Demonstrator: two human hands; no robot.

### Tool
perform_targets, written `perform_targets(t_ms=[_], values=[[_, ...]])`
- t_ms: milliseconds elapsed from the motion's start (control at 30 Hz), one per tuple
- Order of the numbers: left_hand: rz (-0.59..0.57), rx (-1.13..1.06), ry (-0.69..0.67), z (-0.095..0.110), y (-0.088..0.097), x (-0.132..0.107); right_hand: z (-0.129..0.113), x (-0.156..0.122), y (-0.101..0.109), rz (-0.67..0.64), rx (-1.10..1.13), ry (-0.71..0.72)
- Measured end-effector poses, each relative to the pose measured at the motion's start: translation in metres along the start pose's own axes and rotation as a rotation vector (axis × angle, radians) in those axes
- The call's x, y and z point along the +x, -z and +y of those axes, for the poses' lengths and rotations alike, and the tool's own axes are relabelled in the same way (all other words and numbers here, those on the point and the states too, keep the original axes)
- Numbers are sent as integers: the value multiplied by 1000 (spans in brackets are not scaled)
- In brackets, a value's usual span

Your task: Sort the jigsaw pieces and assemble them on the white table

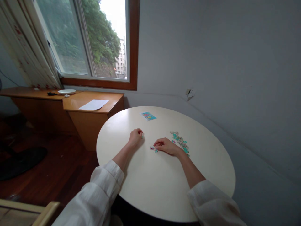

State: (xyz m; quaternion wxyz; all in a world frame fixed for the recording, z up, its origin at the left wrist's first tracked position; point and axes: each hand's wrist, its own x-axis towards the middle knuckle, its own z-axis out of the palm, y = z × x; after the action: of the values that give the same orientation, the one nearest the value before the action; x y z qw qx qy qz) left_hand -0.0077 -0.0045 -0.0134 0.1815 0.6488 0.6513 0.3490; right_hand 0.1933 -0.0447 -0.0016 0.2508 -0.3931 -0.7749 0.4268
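Observation:
My left hand point(135, 137) is closed over the middle of the round table, with a small teal jigsaw piece point(142, 136) showing at its fingertips. To its right, my right hand point(166, 146) reaches in low with bent fingers drawn together. Its fingertips are by a few loose jigsaw pieces, a purple-pink one point(152, 147) and a teal one point(156, 151). What the right fingers pinch, if anything, is hidden. Beyond the right hand lies a pile of jigsaw pieces point(181, 142), some teal and some pale grey. A blue picture card point(148, 116) rests near the far edge.
The white round table point(152, 188) stands near a wall with a socket and plug point(189, 93). At the left, a wooden desk point(94, 114) bears a paper sheet point(94, 104) and a white plate point(67, 92). A chair point(47, 215) is at the lower left.

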Motion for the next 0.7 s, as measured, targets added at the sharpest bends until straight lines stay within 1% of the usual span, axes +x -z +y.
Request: perform_targets(t_ms=[300, 567, 600, 633, 700], values=[[8, -11, 3, 0, 0, 0, -1, 2, -2, 18, -1, -35], [6, -8, 0, -1, -1, 1, 7, 4, -3, 49, -53, 1], [6, -7, -1, -1, -1, 1, 9, 5, -2, 89, -64, 5], [6, -6, -2, -1, -1, 1, 11, 7, -1, 157, -87, 5], [6, -6, -4, -1, -1, 0, 16, 9, 4, 376, -187, -15]])
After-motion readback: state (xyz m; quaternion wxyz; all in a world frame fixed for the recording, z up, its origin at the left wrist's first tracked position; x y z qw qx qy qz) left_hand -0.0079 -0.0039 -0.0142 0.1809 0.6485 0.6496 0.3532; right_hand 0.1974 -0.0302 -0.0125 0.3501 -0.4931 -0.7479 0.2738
